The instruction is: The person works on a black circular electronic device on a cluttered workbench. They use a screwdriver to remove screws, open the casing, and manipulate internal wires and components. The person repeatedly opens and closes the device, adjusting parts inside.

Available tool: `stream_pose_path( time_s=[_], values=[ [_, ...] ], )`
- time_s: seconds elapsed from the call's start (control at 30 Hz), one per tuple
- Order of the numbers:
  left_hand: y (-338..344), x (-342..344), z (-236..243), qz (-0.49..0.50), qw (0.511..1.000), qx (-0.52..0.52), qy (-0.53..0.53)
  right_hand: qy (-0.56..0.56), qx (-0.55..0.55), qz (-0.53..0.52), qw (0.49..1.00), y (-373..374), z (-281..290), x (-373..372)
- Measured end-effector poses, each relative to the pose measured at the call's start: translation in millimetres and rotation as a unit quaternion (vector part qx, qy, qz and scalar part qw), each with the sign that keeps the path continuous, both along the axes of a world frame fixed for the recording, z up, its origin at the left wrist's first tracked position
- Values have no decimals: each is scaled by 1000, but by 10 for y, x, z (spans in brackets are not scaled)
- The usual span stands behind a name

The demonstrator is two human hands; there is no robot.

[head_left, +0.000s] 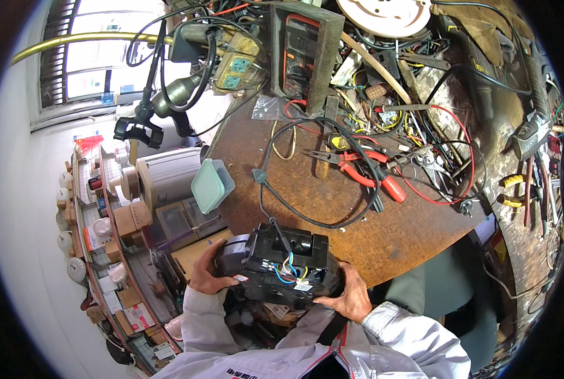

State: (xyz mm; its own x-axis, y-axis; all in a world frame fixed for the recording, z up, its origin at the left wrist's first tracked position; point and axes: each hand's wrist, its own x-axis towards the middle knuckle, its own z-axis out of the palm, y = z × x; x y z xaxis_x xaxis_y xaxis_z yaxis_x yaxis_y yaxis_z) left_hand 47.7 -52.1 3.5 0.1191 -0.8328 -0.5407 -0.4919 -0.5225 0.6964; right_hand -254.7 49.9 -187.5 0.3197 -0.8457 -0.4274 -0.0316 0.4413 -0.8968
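Black boxy plastic housing (275, 284) at the bench's near edge; can't tell if it's resting there. Left hand (207, 271) grips its rounded grey end, right hand (351, 295) clamps the opposite end, fingers curled round both. Thin coloured wires (287, 273) poke out of the face. Rubbery black cord loops over the mottled brown bench (392, 237), near smooth red-handled pliers (392, 187).

A white label (303, 287) on the black housing (266, 283) bears print too small to read, and dark lettering (241, 373) stands on the pale jacket (282, 366), its characters likewise illegible.
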Motion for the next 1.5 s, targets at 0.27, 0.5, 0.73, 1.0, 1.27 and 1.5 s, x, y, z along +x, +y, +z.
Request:
stream_pose_path(
  time_s=[0.27, 0.5, 0.73, 1.0, 1.27, 1.5],
  values=[
    [-23, 80, 18, -47, 999, 9, -14, -10, -11, 22, 1000, 27, -4, -34],
    [-113, -35, -14, -47, 999, 17, -20, -3, -14, 17, 1000, -45, 40, -92],
    [-104, -95, 5, -36, 999, 24, -1, 70, -34, 104, 992, -286, 188, -216],
    [-148, -211, 23, -50, 998, 31, -28, -67, -74, -51, 994, -1332, 657, -734],
    [-168, -176, -13, -91, 996, 18, -17, -159, -17, 161, 974, -2386, 361, -70],
    [-122, -158, -35, -93, 995, 37, -24, -312, 108, 64, 942, -2424, 314, -6]
  ],
)
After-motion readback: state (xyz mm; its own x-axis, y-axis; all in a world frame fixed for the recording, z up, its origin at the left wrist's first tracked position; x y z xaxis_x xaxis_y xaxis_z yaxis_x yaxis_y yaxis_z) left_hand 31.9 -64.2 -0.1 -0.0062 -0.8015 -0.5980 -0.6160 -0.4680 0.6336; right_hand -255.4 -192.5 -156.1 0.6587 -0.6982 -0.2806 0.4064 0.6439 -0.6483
